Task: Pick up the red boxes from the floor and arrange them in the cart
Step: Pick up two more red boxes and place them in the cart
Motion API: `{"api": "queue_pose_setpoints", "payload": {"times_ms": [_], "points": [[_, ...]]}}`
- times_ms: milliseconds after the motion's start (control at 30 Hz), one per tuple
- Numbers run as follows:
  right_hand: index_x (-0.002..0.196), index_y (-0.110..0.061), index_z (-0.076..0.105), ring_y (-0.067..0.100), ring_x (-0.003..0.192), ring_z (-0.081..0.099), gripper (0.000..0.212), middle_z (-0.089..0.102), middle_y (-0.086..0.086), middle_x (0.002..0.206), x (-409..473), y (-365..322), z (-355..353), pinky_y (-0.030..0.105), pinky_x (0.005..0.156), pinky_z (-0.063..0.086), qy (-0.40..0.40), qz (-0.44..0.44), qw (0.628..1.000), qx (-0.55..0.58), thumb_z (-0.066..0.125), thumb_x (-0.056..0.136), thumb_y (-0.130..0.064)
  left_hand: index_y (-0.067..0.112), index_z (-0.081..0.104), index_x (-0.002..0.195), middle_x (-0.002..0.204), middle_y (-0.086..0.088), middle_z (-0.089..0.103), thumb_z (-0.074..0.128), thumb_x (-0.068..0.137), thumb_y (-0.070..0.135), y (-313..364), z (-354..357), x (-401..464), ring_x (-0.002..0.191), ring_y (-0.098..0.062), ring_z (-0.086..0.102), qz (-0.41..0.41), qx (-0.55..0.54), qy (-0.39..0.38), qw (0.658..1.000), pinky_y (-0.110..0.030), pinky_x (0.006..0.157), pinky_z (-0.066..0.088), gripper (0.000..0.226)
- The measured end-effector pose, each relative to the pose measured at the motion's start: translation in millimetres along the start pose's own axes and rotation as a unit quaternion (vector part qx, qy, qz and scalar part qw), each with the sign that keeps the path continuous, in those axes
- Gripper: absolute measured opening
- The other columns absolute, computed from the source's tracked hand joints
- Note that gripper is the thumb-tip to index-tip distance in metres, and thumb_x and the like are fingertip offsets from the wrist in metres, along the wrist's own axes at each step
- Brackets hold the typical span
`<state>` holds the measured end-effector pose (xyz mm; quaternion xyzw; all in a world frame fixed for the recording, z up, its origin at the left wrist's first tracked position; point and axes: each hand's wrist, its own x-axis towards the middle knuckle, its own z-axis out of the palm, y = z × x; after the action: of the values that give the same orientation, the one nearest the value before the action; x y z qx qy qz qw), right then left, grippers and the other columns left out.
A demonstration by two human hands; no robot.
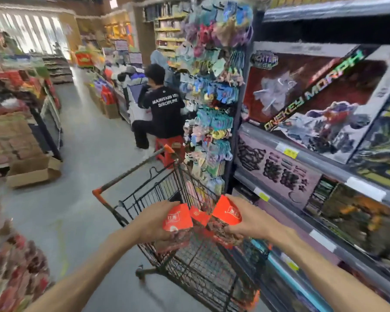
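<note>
Left hand [158,218]: gripping 1 red box [177,218] from its left side, holding it above the cart [189,255].
Right hand [245,218]: gripping another red box [226,212] from its right side, just over the basket.
Middle box [198,216]: a 3rd red box is sitting between the 2 held ones, touching both; which hand is carrying it cannot be told.
Cart: standing near the right shelf [313,158], its handle [133,171] pointing far left.
Far: a person in a black shirt [163,109] is sitting on a red stool [169,147].

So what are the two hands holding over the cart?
The left hand grips one red cardboard box by its left side; the right hand grips another red box by its right side.
</note>
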<state>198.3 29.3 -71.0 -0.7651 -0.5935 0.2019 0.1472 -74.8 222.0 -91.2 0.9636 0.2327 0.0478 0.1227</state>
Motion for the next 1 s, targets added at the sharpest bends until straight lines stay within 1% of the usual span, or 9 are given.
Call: {"api": "queue_pose_setpoints", "payload": {"times_ms": [67, 233, 333, 467, 600, 700, 833, 900, 1000], "points": [[0.155, -0.044, 0.015, 0.01, 0.1, 0.058, 0.1, 0.05, -0.014, 0.125, 15, 21, -1, 0.038, 0.085, 0.054, 0.014, 0.036, 0.999, -0.008, 0.068, 0.073, -0.068, 0.029, 0.03, 0.154, 0.144, 0.008, 0.051, 0.076, 0.076, 0.053, -10, 11, 40, 0.129, -0.012, 0.047, 0.026, -0.009, -0.014, 1.0, -0.031, 0.112, 0.035, 0.093], [0.157, -0.037, 0.02, 0.01, 0.095, 0.054, 0.102, 0.048, -0.014, 0.12, 53, 82, 6, 0.027, 0.074, 0.046, 0.035, 0.105, 0.994, -0.002, 0.071, 0.071, -0.057, 0.027, 0.025, 0.155, 0.147, 0.005, 0.048, 0.078, 0.074, 0.052, -28, 52, 140, 0.13, -0.016, 0.049, 0.078, 0.009, -0.058, 0.995, -0.037, 0.113, 0.039, 0.1], [0.156, -0.034, 0.023, 0.019, 0.108, 0.058, 0.101, 0.056, -0.002, 0.129, 75, 121, 20, 0.039, 0.088, 0.052, 0.024, 0.159, 0.987, 0.005, 0.069, 0.069, -0.056, 0.024, 0.024, 0.155, 0.148, 0.001, 0.047, 0.077, 0.071, 0.053, -39, 91, 189, 0.131, -0.02, 0.048, 0.109, 0.015, -0.079, 0.991, -0.038, 0.114, 0.039, 0.104], [0.159, -0.033, 0.02, 0.023, 0.133, 0.051, 0.105, 0.05, 0.0, 0.146, 92, 164, 53, 0.039, 0.107, 0.045, 0.015, 0.223, 0.975, -0.013, 0.064, 0.071, -0.069, 0.025, 0.027, 0.154, 0.146, 0.003, 0.047, 0.074, 0.067, 0.062, -50, 152, 253, 0.131, -0.019, 0.048, 0.159, 0.026, -0.104, 0.981, -0.036, 0.113, 0.039, 0.106], [0.16, -0.035, 0.017, 0.021, 0.135, 0.048, 0.116, 0.046, -0.003, 0.15, 96, 195, 89, 0.037, 0.109, 0.042, 0.018, 0.282, 0.959, 0.021, 0.041, 0.06, -0.089, 0.028, 0.023, 0.157, 0.153, 0.001, 0.042, 0.071, 0.077, 0.062, -48, 217, 299, 0.139, -0.024, 0.04, 0.186, 0.014, -0.157, 0.97, -0.038, 0.118, 0.029, 0.099], [0.16, -0.037, 0.014, 0.017, 0.144, 0.037, 0.113, 0.035, -0.007, 0.159, 95, 220, 122, 0.035, 0.114, 0.037, 0.018, 0.323, 0.944, 0.058, 0.059, 0.068, -0.083, 0.029, 0.018, 0.159, 0.162, -0.002, 0.032, 0.073, 0.084, 0.053, -45, 266, 327, 0.149, -0.026, 0.03, 0.207, 0.008, -0.199, 0.958, -0.04, 0.123, 0.023, 0.096], [0.162, -0.035, 0.006, 0.018, 0.152, 0.024, 0.111, 0.026, -0.008, 0.163, 99, 248, 170, 0.041, 0.121, 0.031, 0.003, 0.344, 0.937, 0.063, 0.05, 0.074, -0.086, 0.031, 0.011, 0.16, 0.165, 0.001, 0.027, 0.066, 0.089, 0.056, -42, 331, 359, 0.153, -0.022, 0.024, 0.238, 0.021, -0.239, 0.941, -0.044, 0.127, 0.019, 0.093], [0.162, -0.035, 0.001, 0.019, 0.15, 0.026, 0.11, 0.026, -0.007, 0.162, 103, 259, 193, 0.038, 0.121, 0.03, -0.013, 0.346, 0.937, 0.05, 0.062, 0.078, -0.074, 0.029, 0.011, 0.16, 0.164, 0.0, 0.028, 0.067, 0.088, 0.056, -46, 365, 374, 0.152, -0.024, 0.025, 0.238, 0.019, -0.253, 0.938, -0.046, 0.126, 0.021, 0.094], [0.159, -0.041, -0.005, 0.017, 0.147, 0.027, 0.108, 0.025, -0.011, 0.16, 109, 274, 224, 0.037, 0.122, 0.026, -0.006, 0.347, 0.937, 0.045, 0.064, 0.08, -0.067, 0.028, 0.013, 0.158, 0.161, 0.001, 0.031, 0.072, 0.086, 0.049, -55, 416, 390, 0.15, -0.026, 0.027, 0.249, 0.004, -0.261, 0.933, -0.042, 0.126, 0.021, 0.096]]}}
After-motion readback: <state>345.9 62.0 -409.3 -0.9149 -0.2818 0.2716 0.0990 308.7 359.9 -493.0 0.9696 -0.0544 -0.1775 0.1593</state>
